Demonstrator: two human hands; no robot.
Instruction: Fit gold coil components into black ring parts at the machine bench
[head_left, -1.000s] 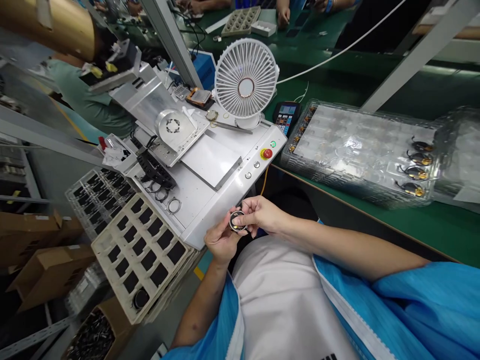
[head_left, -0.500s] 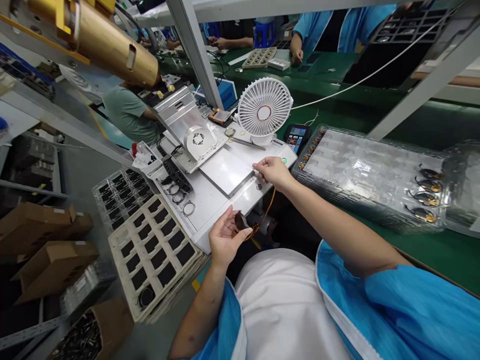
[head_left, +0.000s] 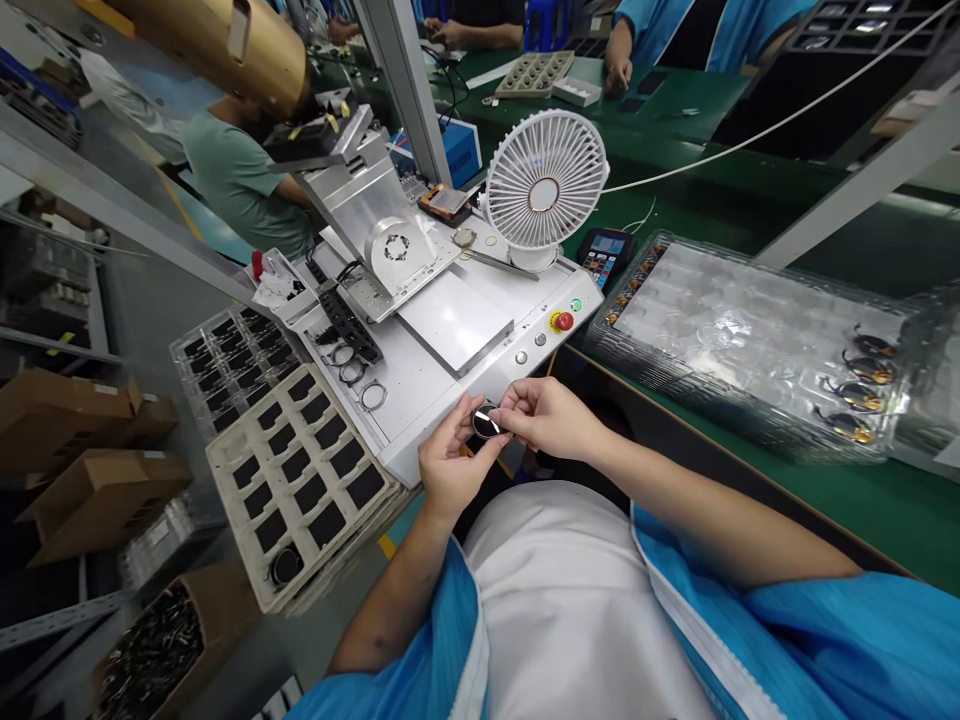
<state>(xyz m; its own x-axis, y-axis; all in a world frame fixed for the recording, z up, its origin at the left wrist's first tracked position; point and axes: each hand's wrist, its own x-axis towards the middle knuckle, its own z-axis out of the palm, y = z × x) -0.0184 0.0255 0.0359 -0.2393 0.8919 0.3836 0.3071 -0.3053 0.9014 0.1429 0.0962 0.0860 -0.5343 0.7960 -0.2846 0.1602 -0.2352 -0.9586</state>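
While clasping a round, glossy black disc (head_left: 485, 421) with the left grip (head_left: 453, 456), pinches its edge with the right grip (head_left: 553, 415).

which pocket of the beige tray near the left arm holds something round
The lowest pocket in the picture, with a round black part; the other pockets show only flat black shapes.

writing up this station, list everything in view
round part: one, black, in both hands
rings: three, silver, on machine
machine: one, white, centre
fan: one, white, on machine
stop button: one, red, machine's front
moulded tray: one atop stack, beige, left
clear tray: one atop stack, transparent, right
keypad: one, black, right of fan
cylinder: one, gold, upper left
cardboard boxes: several, brown, lower left
co-workers: several, varied clothing, background
left hand: one, bare, holding part
right hand: one, bare, holding part
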